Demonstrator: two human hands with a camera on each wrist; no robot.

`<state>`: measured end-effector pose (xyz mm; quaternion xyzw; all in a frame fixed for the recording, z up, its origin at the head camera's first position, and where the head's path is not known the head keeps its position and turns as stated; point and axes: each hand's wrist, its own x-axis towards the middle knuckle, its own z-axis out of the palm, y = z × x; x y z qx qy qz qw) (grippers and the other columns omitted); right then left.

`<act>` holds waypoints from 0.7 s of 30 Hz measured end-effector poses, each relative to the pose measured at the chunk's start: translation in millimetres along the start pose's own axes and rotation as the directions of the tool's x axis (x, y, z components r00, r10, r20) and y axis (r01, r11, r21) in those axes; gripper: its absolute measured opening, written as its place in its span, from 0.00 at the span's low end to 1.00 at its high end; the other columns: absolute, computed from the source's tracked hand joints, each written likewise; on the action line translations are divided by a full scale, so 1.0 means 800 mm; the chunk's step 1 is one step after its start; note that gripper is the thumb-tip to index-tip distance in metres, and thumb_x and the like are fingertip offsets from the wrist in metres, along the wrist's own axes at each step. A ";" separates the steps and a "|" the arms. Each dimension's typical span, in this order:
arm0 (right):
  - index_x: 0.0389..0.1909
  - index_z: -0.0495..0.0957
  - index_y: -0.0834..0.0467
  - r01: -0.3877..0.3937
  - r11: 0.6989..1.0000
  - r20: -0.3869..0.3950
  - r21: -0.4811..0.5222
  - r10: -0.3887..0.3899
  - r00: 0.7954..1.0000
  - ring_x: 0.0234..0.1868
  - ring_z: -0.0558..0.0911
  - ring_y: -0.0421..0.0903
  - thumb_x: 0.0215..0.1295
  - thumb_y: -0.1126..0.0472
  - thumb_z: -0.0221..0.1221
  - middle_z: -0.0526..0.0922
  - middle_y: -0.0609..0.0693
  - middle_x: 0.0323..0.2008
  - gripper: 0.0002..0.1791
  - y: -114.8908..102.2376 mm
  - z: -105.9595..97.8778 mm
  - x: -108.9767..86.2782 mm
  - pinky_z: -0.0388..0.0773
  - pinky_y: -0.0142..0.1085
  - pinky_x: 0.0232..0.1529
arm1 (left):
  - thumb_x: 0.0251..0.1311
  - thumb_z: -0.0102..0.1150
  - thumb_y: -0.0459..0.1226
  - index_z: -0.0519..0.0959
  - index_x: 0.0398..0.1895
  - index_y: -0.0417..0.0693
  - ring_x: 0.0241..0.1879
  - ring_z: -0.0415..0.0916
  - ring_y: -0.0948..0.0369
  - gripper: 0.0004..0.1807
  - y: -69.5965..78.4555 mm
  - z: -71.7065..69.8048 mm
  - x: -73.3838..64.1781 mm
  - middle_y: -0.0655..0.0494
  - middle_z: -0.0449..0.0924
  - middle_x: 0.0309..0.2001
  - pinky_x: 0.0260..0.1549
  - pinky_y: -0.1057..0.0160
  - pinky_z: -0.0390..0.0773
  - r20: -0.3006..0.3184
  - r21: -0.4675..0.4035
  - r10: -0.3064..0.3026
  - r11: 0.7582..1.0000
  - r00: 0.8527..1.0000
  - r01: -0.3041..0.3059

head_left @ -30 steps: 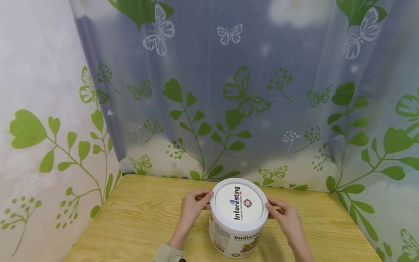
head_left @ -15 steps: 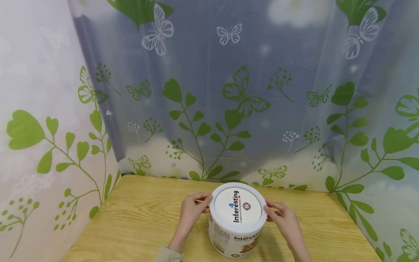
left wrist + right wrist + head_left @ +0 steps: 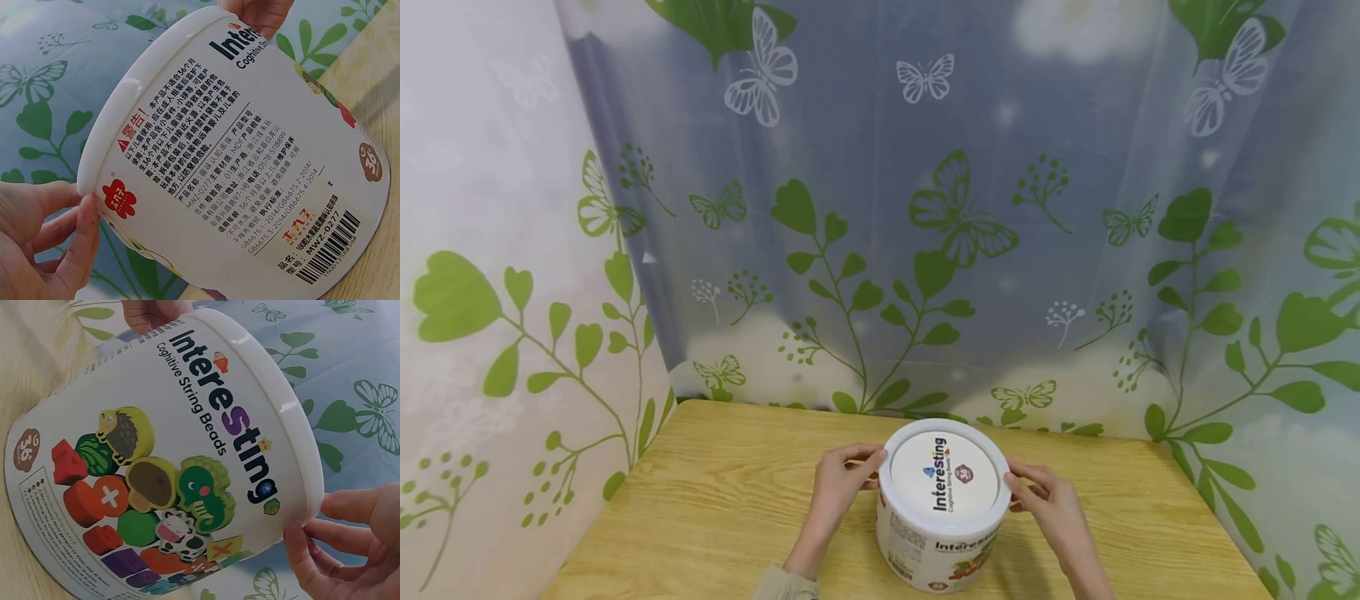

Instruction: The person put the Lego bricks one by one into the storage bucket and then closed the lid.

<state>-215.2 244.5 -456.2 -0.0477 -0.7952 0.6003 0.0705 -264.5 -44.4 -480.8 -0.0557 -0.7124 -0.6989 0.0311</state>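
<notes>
A white round bucket of string beads (image 3: 925, 550) stands on the wooden table, printed with "Interesting" and coloured bead pictures. Its white lid (image 3: 946, 471) sits on top. At the left side of the rim my left hand (image 3: 842, 479) pinches the lid's edge; the left wrist view shows thumb and fingertips (image 3: 87, 209) at the rim. Opposite it, my right hand (image 3: 1052, 500) pinches the lid's right edge, with the fingers curled below the rim in the right wrist view. The bucket's inside is hidden by the lid.
The wooden table (image 3: 737, 492) ends at a hanging curtain (image 3: 850, 167) with green leaves and butterflies. More of this patterned cloth encloses the left and right sides.
The far side of the lid has come down a little, and both hands have lowered slightly with it. Over the last half second almost nothing has moved.
</notes>
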 end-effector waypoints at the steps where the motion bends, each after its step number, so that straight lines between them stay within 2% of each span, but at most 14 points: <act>1: 0.61 0.79 0.68 0.002 1.000 0.001 0.007 -0.002 1.000 0.35 0.84 0.39 0.72 0.61 0.62 0.78 0.61 0.52 0.21 0.001 0.000 0.000 0.86 0.33 0.39 | 0.67 0.66 0.37 0.85 0.49 0.32 0.35 0.84 0.60 0.15 0.000 0.000 0.000 0.42 0.84 0.41 0.34 0.65 0.87 -0.001 -0.003 0.000 1.000 1.000 0.000; 15: 0.63 0.77 0.69 -0.003 0.999 0.010 0.045 0.003 1.000 0.37 0.85 0.37 0.73 0.59 0.61 0.78 0.61 0.52 0.23 0.013 -0.001 -0.001 0.86 0.35 0.42 | 0.66 0.66 0.37 0.86 0.48 0.34 0.35 0.84 0.60 0.15 -0.003 0.001 0.003 0.43 0.85 0.41 0.35 0.64 0.88 0.009 0.006 -0.005 1.000 1.000 0.005; 17: 0.62 0.77 0.68 0.008 1.000 0.007 0.030 -0.008 1.000 0.37 0.85 0.37 0.72 0.59 0.62 0.78 0.60 0.52 0.23 0.013 -0.002 -0.001 0.86 0.35 0.42 | 0.66 0.67 0.37 0.86 0.48 0.35 0.34 0.84 0.60 0.14 -0.003 0.001 0.003 0.42 0.86 0.43 0.33 0.64 0.88 0.008 0.044 0.012 0.999 1.000 -0.013; 19: 0.62 0.77 0.68 0.017 1.000 0.007 0.000 -0.017 1.000 0.37 0.84 0.37 0.72 0.58 0.62 0.78 0.60 0.52 0.24 0.013 -0.003 -0.001 0.86 0.34 0.42 | 0.66 0.67 0.39 0.87 0.47 0.37 0.34 0.84 0.60 0.14 -0.003 0.000 0.003 0.43 0.86 0.44 0.32 0.64 0.88 0.010 0.118 0.053 0.992 0.999 -0.053; 21: 0.63 0.78 0.66 0.026 0.998 0.010 -0.052 -0.026 1.000 0.38 0.84 0.37 0.72 0.56 0.63 0.78 0.60 0.54 0.24 0.012 -0.005 -0.001 0.86 0.34 0.42 | 0.66 0.67 0.40 0.87 0.47 0.39 0.35 0.83 0.59 0.13 -0.002 0.000 0.003 0.45 0.87 0.44 0.30 0.65 0.87 0.017 0.228 0.116 0.967 0.993 -0.117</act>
